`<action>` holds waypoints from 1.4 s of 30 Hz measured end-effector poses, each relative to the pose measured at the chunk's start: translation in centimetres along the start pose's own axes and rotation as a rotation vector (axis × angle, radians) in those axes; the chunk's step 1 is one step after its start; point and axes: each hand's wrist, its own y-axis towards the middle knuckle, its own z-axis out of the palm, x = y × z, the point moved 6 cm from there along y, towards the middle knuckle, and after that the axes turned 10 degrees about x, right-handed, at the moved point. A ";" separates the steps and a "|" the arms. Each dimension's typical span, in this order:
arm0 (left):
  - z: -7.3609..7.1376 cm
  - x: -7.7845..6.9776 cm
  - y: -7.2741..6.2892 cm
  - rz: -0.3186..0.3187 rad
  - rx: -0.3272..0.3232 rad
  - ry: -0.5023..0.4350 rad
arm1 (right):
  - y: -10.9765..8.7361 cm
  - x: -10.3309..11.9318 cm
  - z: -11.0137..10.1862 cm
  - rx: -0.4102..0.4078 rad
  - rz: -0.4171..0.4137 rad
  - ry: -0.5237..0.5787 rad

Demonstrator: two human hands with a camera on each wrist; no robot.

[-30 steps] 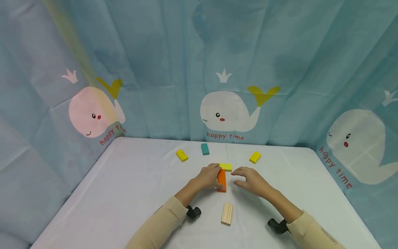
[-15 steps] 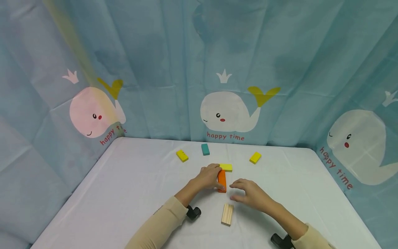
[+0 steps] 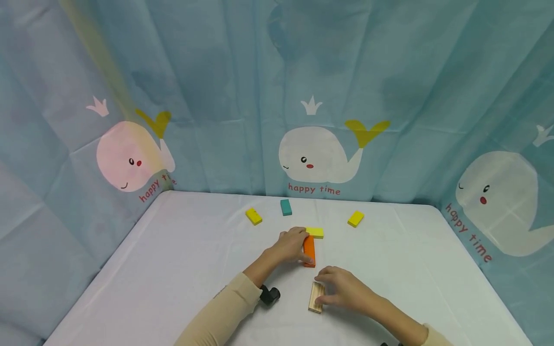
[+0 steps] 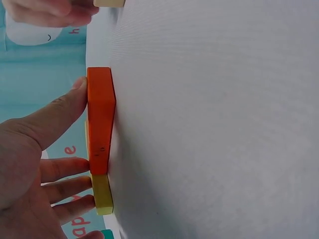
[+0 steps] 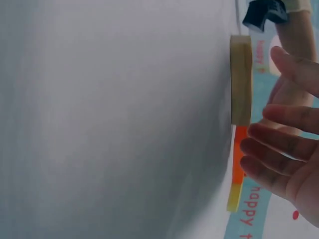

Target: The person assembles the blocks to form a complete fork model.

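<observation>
On the white tabletop an orange block [image 3: 309, 252] lies end to end with a yellow block [image 3: 316, 233]. My left hand [image 3: 291, 246] rests on them. In the left wrist view the thumb touches the orange block [image 4: 101, 119] near its close end, and straight fingers touch its far end and the yellow block [image 4: 102, 194]. A plain wooden block [image 3: 316, 299] with grooves lies nearer the front. My right hand [image 3: 346, 290] hovers over its right side, thumb and fingers spread. In the right wrist view those fingers [image 5: 284, 142] stand apart from the wooden block [image 5: 241, 79].
Toward the back of the table lie a yellow block [image 3: 253, 216] on the left, a teal block [image 3: 285, 207] near the middle and another yellow block [image 3: 356, 218] on the right. A blue curtain [image 3: 225, 144] with printed whales hangs behind and around the table.
My right hand has come back from beside the orange and yellow blocks to the wooden block nearer the front. My left hand and all the blocks stay where they were.
</observation>
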 end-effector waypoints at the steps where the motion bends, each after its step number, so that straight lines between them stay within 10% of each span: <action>1: 0.0 0.0 0.0 0.002 0.002 -0.001 | 0.0 0.1 0.1 0.005 0.002 -0.003; 42: 0.0 0.1 0.1 -0.017 0.007 -0.005 | 0.2 2.0 1.1 0.024 -0.014 -0.195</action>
